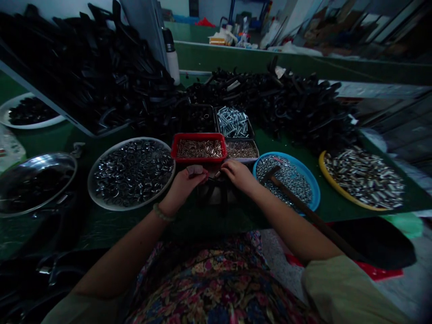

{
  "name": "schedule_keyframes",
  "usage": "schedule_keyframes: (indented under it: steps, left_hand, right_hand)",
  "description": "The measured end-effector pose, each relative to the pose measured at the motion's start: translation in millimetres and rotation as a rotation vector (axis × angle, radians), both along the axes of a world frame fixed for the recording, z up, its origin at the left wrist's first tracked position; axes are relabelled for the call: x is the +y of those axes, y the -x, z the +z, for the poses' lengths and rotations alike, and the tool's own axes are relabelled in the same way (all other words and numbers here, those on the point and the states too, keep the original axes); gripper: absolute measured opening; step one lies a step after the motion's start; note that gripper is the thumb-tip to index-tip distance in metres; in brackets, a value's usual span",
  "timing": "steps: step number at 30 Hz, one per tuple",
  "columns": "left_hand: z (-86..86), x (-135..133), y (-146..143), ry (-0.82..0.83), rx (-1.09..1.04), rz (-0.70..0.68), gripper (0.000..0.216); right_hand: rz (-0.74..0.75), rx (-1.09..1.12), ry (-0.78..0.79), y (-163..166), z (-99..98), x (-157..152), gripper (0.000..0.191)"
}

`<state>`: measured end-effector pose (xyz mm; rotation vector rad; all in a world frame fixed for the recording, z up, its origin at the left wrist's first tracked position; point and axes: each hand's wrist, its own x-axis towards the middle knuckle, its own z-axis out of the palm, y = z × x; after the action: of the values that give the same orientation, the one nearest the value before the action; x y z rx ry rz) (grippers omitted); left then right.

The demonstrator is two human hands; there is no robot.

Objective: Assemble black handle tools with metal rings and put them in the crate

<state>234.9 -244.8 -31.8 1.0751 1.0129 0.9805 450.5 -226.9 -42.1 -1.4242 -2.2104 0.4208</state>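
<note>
In the middle of the bench, my left hand (185, 185) is closed, with a band wrapped round one finger. Its fingertips pinch the end of a black part (213, 191), whose outline is lost in the dark. Close beside it, my right hand (239, 174) pinches a small shiny metal cylinder (218, 173) between thumb and finger, at the upper edge of the black part. Just beyond both hands stands a red tray (199, 158) of copper-coloured pins. A second tray (257, 155) with small copper-coloured pieces adjoins it.
Left lies a plate of metal rings (90, 180); further left, a steel bowl (72, 164). A hammer (290, 195) rests across a blue basin (315, 182) of small metal parts by my right forearm. A yellow-rimmed plate (337, 192) holds metal cylinders. Black parts (286, 99) pile up behind.
</note>
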Motion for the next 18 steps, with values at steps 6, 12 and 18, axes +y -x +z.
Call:
schedule_keyframes:
  steps: [6, 12, 18]
  left_hand:
    - [-9.7, 1, -3, -0.268, 0.290, -0.080, 0.012]
    - [-18.5, -4, -14, -0.708, 0.797, -0.135, 0.022]
    - [-19.1, -8, -19, -0.881, 1.177, -0.234, 0.024]
  right_hand:
    - [-0.030, -0.174, -0.046, 7, -8.5, -1, 0.011]
    - [-0.006, -0.346, -0.033, 9, -8.4, -11, 0.020]
    - [0.029, -0.230, 0.053, 8, -6.8, -14, 0.024]
